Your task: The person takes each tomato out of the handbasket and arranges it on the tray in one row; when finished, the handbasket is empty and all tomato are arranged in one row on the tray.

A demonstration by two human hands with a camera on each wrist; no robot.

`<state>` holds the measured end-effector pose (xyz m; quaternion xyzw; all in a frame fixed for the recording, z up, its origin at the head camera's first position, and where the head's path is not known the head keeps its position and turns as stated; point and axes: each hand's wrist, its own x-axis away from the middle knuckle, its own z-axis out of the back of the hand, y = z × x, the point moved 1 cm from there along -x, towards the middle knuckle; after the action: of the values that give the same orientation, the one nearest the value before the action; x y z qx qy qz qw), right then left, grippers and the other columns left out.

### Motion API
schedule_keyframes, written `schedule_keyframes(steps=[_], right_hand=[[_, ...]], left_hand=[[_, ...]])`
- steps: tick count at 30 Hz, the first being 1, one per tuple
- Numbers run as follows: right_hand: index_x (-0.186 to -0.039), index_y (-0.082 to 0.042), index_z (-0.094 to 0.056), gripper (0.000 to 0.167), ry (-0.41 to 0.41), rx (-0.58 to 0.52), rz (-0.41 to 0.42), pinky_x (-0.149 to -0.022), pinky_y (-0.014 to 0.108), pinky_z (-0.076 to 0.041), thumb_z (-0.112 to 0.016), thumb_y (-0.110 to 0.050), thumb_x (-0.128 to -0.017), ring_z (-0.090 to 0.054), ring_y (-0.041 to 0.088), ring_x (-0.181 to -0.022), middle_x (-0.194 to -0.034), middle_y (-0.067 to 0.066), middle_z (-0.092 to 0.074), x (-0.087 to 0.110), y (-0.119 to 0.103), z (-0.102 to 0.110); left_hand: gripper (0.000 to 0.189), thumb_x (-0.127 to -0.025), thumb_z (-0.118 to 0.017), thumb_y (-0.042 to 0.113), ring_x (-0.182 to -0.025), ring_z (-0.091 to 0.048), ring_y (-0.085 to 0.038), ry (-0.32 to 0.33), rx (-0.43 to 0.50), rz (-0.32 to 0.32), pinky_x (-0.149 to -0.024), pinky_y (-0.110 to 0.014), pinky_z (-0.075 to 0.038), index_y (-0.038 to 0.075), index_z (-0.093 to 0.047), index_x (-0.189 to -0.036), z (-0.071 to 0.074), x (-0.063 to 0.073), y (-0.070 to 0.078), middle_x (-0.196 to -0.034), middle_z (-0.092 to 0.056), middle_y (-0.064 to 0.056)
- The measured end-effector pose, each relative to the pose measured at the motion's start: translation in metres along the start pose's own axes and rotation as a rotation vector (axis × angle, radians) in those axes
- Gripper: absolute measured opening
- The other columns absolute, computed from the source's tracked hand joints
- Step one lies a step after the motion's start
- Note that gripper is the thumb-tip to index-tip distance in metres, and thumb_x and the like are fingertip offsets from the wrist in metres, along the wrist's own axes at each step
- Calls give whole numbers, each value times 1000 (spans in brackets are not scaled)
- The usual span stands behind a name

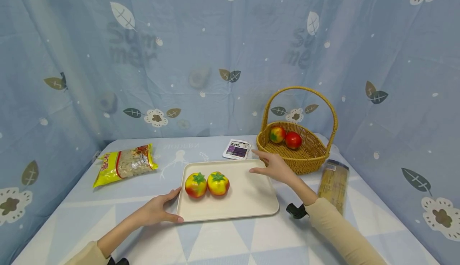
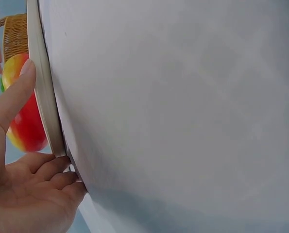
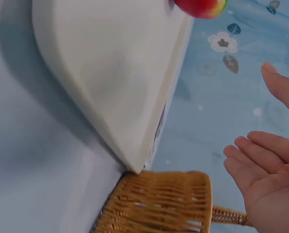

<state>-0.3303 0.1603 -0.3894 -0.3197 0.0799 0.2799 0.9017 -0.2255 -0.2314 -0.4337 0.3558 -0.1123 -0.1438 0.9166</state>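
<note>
A cream rectangular tray point(image 1: 248, 191) lies on the table. Two yellow-and-red, tomato-like fruits with green leafy tops sit side by side on its left part, the left fruit point(image 1: 195, 185) close to the right fruit point(image 1: 218, 183). My left hand point(image 1: 156, 210) holds the tray's left edge near the front corner; the left wrist view shows the thumb on the rim point(image 2: 46, 97) and the other fingers curled against it. Above the tray's back right part is my right hand point(image 1: 276, 168), thumb and fingers spread, holding nothing, near the wicker basket point(image 1: 305, 166).
Inside the basket are a red tomato point(image 1: 293, 140) and a yellow-red fruit point(image 1: 277, 134). White-and-purple packets point(image 1: 237, 149) lie behind the tray. At left is a yellow food bag point(image 1: 125, 166); at right lies a clear dark-lidded jar point(image 1: 333, 185). A blue curtain point(image 1: 201, 57) surrounds the table.
</note>
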Motion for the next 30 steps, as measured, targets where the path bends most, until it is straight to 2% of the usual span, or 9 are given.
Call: schedule_keyframes(steps=[4, 7, 9, 11, 13, 17, 19, 27, 30], right_hand=[[-135, -3, -56, 71, 40, 13, 5, -94, 48, -49, -80, -36, -78, -57, 36, -117, -133, 17, -56, 0, 6, 13], [-135, -2, -56, 69, 68, 30, -5, -89, 46, -52, -80, -34, -79, -64, 35, -103, -130, 19, -59, -1, 9, 22], [-136, -3, -55, 68, 83, 36, -19, -77, 42, -54, -80, -33, -79, -61, 27, -72, -111, 22, -67, -2, 11, 28], [-136, -4, -55, 68, 104, 48, -38, -65, 36, -49, -80, -33, -80, -42, 16, -53, -89, 18, -67, -2, 15, 33], [-137, -5, -54, 69, 118, 44, -60, -57, 33, -41, -79, -34, -80, -25, 14, -48, -71, 12, -59, -3, 20, 38], [-138, -5, -54, 69, 135, 44, -97, -56, 31, -40, -79, -34, -80, -26, 12, -45, -60, 0, -52, -6, 32, 46], [-138, -5, -53, 69, 136, 39, -107, -52, 31, -36, -79, -33, -81, -24, 12, -44, -52, -3, -37, -9, 38, 50], [-138, -1, -51, 68, 132, 71, -150, -58, 34, -38, -76, -34, -84, -27, 13, -44, -58, 8, -45, -18, 56, 55], [-137, 1, -52, 68, 149, 78, -170, -63, 37, -41, -77, -33, -83, -38, 19, -52, -79, 20, -61, -23, 62, 53]], left_hand=[[105, -70, -85, 41, -136, -25, -50, -3, -1, -5, -109, -62, -23, 1, -30, -150, 0, -1, -2, -148, -29, -31], [105, -70, -85, 41, -136, -25, -50, -3, 2, -6, -109, -62, -23, 0, -30, -150, 0, -2, -2, -148, -29, -31], [105, -70, -85, 40, -136, -25, -51, -3, 6, -7, -109, -62, -22, 0, -30, -150, 0, -2, -2, -148, -29, -32], [105, -70, -85, 40, -136, -25, -51, -3, 8, -7, -109, -62, -22, 0, -30, -150, 0, -2, -2, -148, -29, -32], [105, -70, -85, 40, -136, -25, -51, -4, 10, -7, -109, -62, -22, 0, -30, -150, 0, -2, -2, -148, -28, -32], [105, -70, -85, 40, -136, -25, -51, -6, 9, -4, -109, -63, -22, 0, -30, -150, 0, -2, -2, -148, -29, -32], [105, -70, -85, 40, -136, -25, -51, -7, 9, -3, -108, -63, -22, 0, -30, -150, 0, -2, -2, -148, -29, -32], [105, -70, -85, 40, -135, -25, -52, -10, -2, -5, -108, -63, -22, -1, -30, -149, 0, -1, 0, -147, -28, -34], [105, -70, -85, 40, -135, -25, -52, -11, 2, 9, -108, -63, -21, 0, -30, -150, 0, 0, 2, -147, -27, -33]])
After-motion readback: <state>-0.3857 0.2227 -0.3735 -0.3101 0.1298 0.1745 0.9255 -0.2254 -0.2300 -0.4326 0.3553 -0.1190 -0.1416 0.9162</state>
